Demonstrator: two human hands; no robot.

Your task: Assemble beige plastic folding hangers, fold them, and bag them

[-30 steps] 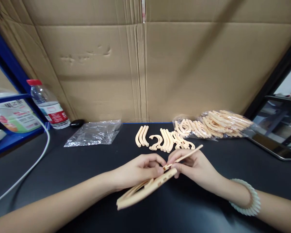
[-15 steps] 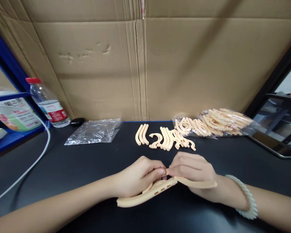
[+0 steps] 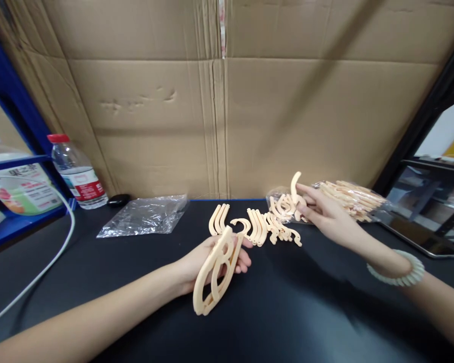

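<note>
My left hand (image 3: pixel 208 257) holds a cream plastic folding hanger (image 3: pixel 201 287), folded up and tilted, with its curved arms side by side. The fingers lie behind the hanger and the thumb is mostly hidden. My right hand (image 3: pixel 325 206) reaches to the back right and pinches a curved cream piece (image 3: pixel 295 184), which stands up from its fingertips at the bag of hook pieces (image 3: pixel 283 205). Between the hands lie a hook (image 3: pixel 242 222), a row of curved arms (image 3: pixel 257 227) and a cluster of small hook pieces (image 3: pixel 282 232). Further left are 3 more arms (image 3: pixel 218 219).
A clear plastic bag (image 3: pixel 144 216) lies flat at the back left, near a black mouse-like object (image 3: pixel 118 200) and a water bottle (image 3: pixel 81 176). A second bag of cream parts (image 3: pixel 351 196) rests behind my right hand. Cardboard (image 3: pixel 155 126) walls the back. A white cable (image 3: pixel 56 257) crosses the left.
My right hand has left the hanger and moved to the bagged pieces at the back right. My left hand has turned the hanger more upright, its arms now folded together.
</note>
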